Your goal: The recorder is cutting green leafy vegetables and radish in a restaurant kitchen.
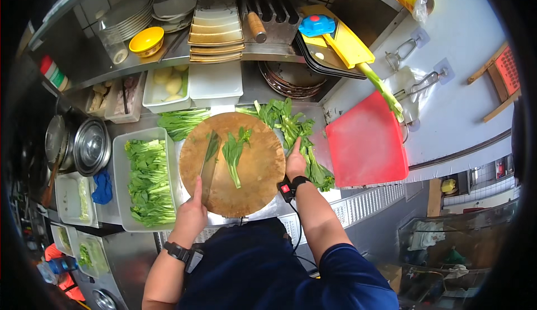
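Observation:
A round wooden chopping board (260,171) lies before me. My left hand (192,217) holds a broad-bladed cleaver (209,159) at the board's left side, its index finger extended along it. One stalk of leafy green with yellow buds (233,154) lies on the middle of the board, touched by neither hand. My right hand (296,162) is just past the board's right edge, at a pile of leafy greens (289,121); its index finger reaches onto the leaves, and whether it grips any is hidden. Left of the board, a plastic tub (171,184) holds many cut green stalks (147,175).
A red cutting board (365,142) leans against the right wall. Lidded and open tubs (216,81) line the back beneath a steel shelf (268,50) bearing plates, a knife rack (268,20) and a yellow slicer (346,43). Metal bowls (91,146) stand at left.

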`<state>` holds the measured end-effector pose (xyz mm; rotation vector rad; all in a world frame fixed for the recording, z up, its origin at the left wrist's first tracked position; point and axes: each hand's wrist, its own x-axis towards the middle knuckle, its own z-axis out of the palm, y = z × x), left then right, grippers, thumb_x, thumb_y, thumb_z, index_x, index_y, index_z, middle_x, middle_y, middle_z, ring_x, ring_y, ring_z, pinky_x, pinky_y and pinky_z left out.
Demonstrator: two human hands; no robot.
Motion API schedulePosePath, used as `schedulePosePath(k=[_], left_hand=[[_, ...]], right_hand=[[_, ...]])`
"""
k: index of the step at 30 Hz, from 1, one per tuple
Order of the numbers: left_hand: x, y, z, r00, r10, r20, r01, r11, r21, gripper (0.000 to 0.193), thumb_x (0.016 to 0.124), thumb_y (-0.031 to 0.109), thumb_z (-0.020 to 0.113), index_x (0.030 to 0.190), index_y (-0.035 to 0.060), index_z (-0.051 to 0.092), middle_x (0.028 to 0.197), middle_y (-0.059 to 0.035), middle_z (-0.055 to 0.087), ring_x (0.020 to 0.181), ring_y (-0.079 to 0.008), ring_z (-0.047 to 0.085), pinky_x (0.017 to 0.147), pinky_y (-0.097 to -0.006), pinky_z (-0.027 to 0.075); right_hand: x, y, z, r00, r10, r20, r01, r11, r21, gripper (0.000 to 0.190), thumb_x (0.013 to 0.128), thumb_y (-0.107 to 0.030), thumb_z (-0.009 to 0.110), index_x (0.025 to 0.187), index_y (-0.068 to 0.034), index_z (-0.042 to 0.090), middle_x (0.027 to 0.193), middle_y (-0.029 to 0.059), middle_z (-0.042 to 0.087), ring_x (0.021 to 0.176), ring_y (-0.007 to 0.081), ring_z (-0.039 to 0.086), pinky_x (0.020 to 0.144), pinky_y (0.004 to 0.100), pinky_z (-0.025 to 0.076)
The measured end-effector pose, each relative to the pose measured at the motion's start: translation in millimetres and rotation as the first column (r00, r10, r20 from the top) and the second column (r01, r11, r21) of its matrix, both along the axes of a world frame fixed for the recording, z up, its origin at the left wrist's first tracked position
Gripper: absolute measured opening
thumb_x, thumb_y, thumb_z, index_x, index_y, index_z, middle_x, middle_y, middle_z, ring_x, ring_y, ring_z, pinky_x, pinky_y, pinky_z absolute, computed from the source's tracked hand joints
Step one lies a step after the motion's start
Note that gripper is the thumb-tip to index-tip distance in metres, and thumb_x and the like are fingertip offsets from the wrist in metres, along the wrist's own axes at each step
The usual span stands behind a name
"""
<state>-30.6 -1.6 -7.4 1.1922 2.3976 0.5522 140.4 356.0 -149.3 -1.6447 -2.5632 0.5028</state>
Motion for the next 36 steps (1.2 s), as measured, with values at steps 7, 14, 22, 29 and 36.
schedulePosePath(k=[7, 14, 22, 29, 36], left_hand=[[-4.6, -6.8, -6.7, 0.999, 0.049, 0.022, -0.049, 0.999, -0.009, 0.093, 0.087, 0.001, 0.061, 0.168, 0.0087, 0.015, 0.076, -0.0232, 0.068, 0.069, -0.0425, 0.068, 0.067, -0.0524, 0.056], [0.5, -0.6, -0.6, 0.998, 0.056, 0.001, -0.056, 0.998, -0.041, 0.093, 0.086, 0.001, 0.061, 0.168, 0.0095, 0.017, 0.076, -0.0224, 0.068, 0.069, -0.0421, 0.067, 0.067, -0.0522, 0.055], [8.1, 1.7, 0.6, 0.994, 0.086, -0.062, -0.091, 0.992, -0.087, 0.094, 0.086, 0.001, 0.062, 0.168, 0.0117, 0.017, 0.077, -0.0221, 0.068, 0.071, -0.0423, 0.068, 0.068, -0.0526, 0.056], [15.5, 10.3, 1.4, 0.991, 0.114, -0.065, -0.118, 0.990, -0.075, 0.094, 0.086, 0.000, 0.061, 0.168, 0.0122, 0.016, 0.082, -0.0235, 0.069, 0.072, -0.0424, 0.068, 0.069, -0.0530, 0.056], [22.1, 3.0, 1.2, 0.984, 0.163, -0.075, -0.168, 0.984, -0.062, 0.094, 0.087, 0.000, 0.060, 0.168, 0.0122, 0.016, 0.084, -0.0228, 0.069, 0.073, -0.0431, 0.068, 0.070, -0.0531, 0.055]], right_hand=[[11.1, -34.1, 49.3, 0.728, -0.260, -0.634, 0.220, 0.965, -0.144, 0.097, 0.087, -0.010, 0.068, 0.169, -0.011, 0.015, 0.080, 0.0080, 0.063, 0.071, 0.0245, 0.063, 0.077, 0.0377, 0.056], [-17.3, -110.4, 105.7, 0.785, 0.195, -0.588, -0.464, 0.813, -0.351, 0.080, 0.090, -0.008, 0.073, 0.161, -0.008, 0.037, 0.090, 0.0117, 0.072, 0.074, 0.0210, 0.070, 0.070, 0.0356, 0.058], [-33.7, 46.1, 49.4, 0.868, 0.320, -0.380, -0.131, 0.885, 0.447, 0.041, 0.084, -0.016, 0.077, 0.123, -0.004, 0.068, 0.115, 0.0191, 0.071, 0.107, 0.0405, 0.064, 0.096, 0.0503, 0.051], [-48.3, 125.8, 7.6, 0.900, 0.345, -0.267, -0.315, 0.937, 0.147, 0.049, 0.081, -0.018, 0.081, 0.127, -0.006, 0.070, 0.116, 0.0181, 0.071, 0.113, 0.0400, 0.063, 0.100, 0.0495, 0.050], [-28.8, 85.9, 118.0, 0.756, 0.412, -0.509, -0.313, 0.910, 0.272, 0.030, 0.084, -0.008, 0.077, 0.114, -0.008, 0.077, 0.110, 0.0149, 0.072, 0.108, 0.0360, 0.065, 0.094, 0.0447, 0.053]])
